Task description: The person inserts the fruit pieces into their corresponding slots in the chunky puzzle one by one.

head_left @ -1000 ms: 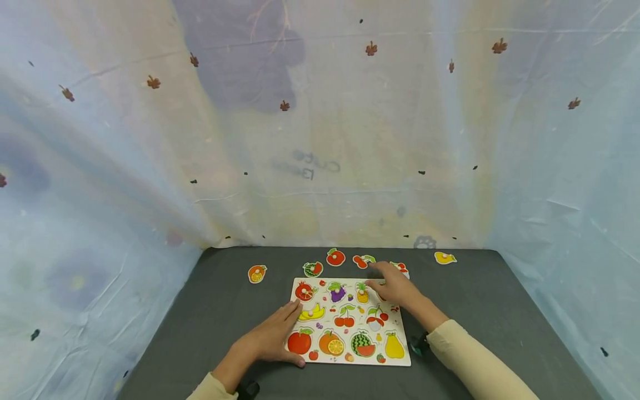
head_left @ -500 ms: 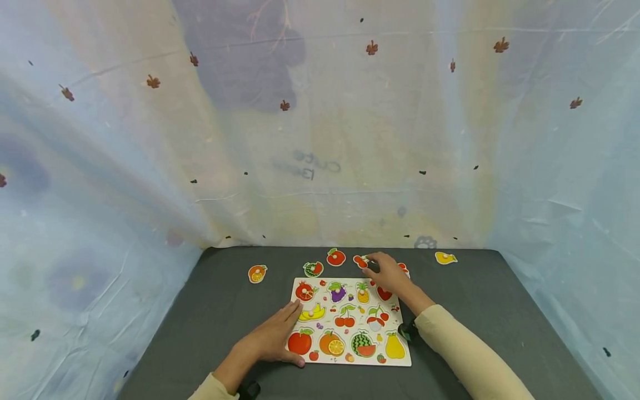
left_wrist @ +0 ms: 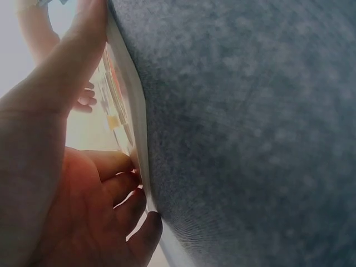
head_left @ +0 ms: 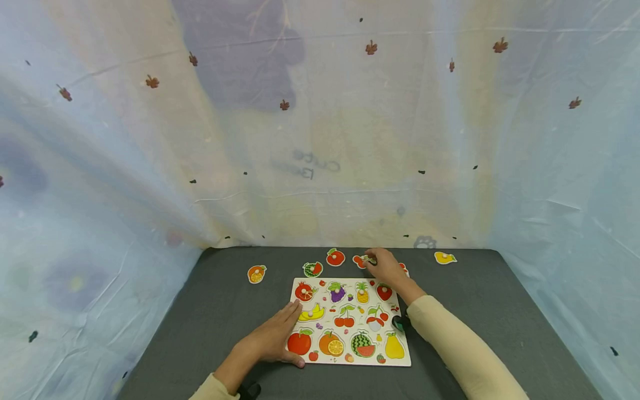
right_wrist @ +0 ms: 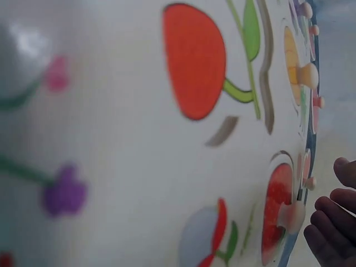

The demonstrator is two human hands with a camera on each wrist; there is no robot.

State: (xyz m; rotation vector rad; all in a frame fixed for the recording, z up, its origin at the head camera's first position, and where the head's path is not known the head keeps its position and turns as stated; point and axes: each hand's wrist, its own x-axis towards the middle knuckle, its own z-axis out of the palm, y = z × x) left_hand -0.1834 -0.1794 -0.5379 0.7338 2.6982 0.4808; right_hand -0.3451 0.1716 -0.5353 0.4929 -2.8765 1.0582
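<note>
A white fruit puzzle board lies on the dark table. My left hand rests along its left side, fingers fairly straight on the edge and thumb at the front corner; the left wrist view shows the fingertips against the edge. Beyond the board, my right hand reaches down to a red cherry piece, fingers at its green leaf end. Whether they pinch it is hidden. In the right wrist view, that hand is partly cut off. A knobbed strawberry piece sits in the board's far right slot.
Loose knobbed pieces lie behind the board: an orange, a watermelon, a red apple-like piece and a yellow pear. Another red piece is partly covered by my right hand. A patterned curtain hangs behind the table.
My right hand has moved from the board's far right corner, away from me, to the cherry piece, uncovering the strawberry. My left hand has stayed on the board.
</note>
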